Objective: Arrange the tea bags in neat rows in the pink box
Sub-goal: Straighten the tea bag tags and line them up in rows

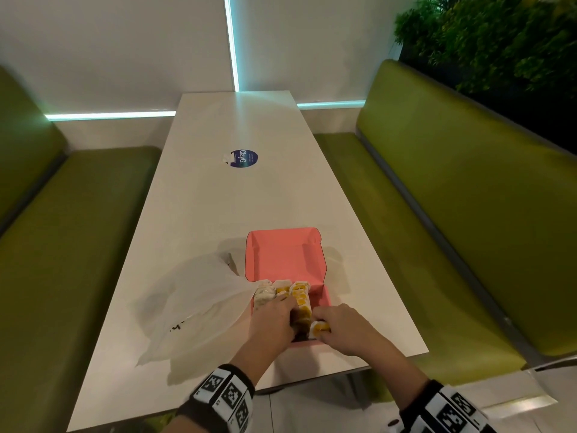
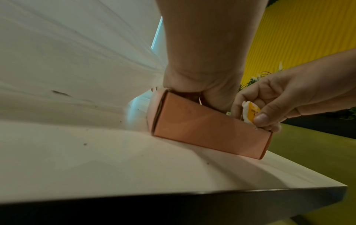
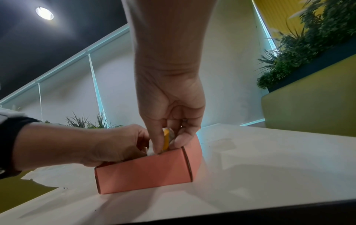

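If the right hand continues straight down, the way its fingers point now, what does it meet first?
Probably the inside of the pink box, near its right front corner. The right hand pinches a tea bag just above the rim there, so the bag would land first; the box floor is hidden.

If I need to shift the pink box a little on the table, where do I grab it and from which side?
Take the pink box by its two short side walls, coming from above at the near end. The lid lies open at the far side, tea bags stand upright inside, and the plastic bag crowds its left, so keep fingers outside the walls, low down.
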### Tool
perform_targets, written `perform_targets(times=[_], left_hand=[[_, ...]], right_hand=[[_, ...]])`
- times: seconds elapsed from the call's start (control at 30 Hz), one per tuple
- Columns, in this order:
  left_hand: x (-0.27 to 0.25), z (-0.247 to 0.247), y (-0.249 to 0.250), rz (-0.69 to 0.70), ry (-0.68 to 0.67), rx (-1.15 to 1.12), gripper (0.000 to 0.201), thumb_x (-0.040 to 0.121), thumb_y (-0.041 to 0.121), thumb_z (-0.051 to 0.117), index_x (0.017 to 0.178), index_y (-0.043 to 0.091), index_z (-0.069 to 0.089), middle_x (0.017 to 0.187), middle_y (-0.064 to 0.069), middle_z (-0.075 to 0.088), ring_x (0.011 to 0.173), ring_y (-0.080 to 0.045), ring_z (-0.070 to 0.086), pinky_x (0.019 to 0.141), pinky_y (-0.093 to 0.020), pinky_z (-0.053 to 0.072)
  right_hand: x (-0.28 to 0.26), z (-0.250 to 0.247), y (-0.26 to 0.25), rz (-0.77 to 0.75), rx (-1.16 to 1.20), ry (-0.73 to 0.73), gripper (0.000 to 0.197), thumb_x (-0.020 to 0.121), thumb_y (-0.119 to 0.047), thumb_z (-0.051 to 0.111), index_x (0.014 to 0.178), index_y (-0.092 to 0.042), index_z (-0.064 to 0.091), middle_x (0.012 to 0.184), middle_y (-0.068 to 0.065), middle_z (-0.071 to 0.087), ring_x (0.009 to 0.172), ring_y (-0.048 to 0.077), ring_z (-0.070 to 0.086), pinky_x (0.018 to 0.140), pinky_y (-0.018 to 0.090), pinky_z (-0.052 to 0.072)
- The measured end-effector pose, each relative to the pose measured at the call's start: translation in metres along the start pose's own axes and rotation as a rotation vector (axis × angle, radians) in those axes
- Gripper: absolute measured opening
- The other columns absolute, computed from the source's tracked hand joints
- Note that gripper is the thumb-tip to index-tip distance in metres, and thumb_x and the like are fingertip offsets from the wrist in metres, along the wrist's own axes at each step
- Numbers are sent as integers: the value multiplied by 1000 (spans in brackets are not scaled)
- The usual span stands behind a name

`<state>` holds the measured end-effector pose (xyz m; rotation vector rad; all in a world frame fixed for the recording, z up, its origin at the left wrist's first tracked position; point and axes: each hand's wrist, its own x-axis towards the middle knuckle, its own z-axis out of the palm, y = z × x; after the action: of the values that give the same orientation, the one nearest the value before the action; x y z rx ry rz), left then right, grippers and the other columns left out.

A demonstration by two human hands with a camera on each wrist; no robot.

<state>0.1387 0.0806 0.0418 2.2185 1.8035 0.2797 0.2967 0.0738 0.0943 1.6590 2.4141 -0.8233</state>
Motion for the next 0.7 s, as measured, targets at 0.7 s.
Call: perform_targets(times=[0.7], left_hand=[[-2, -3, 2, -8, 23, -59, 14, 84, 29, 55, 95, 20, 57, 108, 5, 60, 96, -15, 54, 78, -25, 38]], right_hand=[[18, 13, -8, 116, 29, -215, 33, 89, -24, 45, 113, -34, 66, 114, 2, 60, 113, 33, 47, 96, 45, 40]])
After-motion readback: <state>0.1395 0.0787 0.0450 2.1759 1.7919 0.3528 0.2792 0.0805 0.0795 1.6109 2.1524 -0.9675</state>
